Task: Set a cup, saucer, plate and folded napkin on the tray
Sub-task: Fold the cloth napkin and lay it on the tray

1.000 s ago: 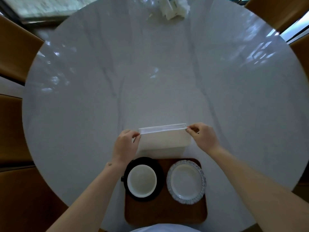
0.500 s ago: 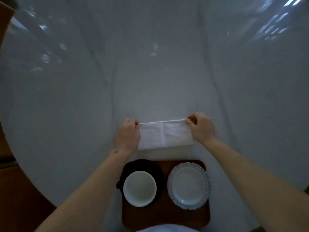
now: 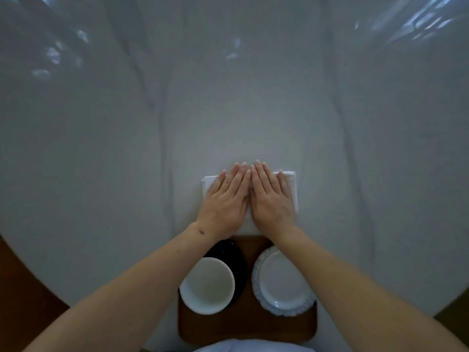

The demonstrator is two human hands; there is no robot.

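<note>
A white folded napkin (image 3: 291, 189) lies flat on the marble table just beyond the brown wooden tray (image 3: 248, 323). My left hand (image 3: 224, 199) and my right hand (image 3: 270, 199) press down on it side by side, fingers straight, covering most of it. On the tray's left stands a white cup (image 3: 206, 285) on a black saucer (image 3: 238, 260). On the tray's right sits a white plate (image 3: 283, 280) with a blue patterned rim. My forearms cross above the tray's far corners.
The round grey marble table (image 3: 228, 97) spreads wide beyond the napkin, with light reflections at the far corners. Brown floor or seating shows past the table's edge at the lower left (image 3: 22, 288) and lower right.
Both hands let go of the napkin's top corners and now lie flat on it. The napkin went from held up to flat on the table. The view moved closer.
</note>
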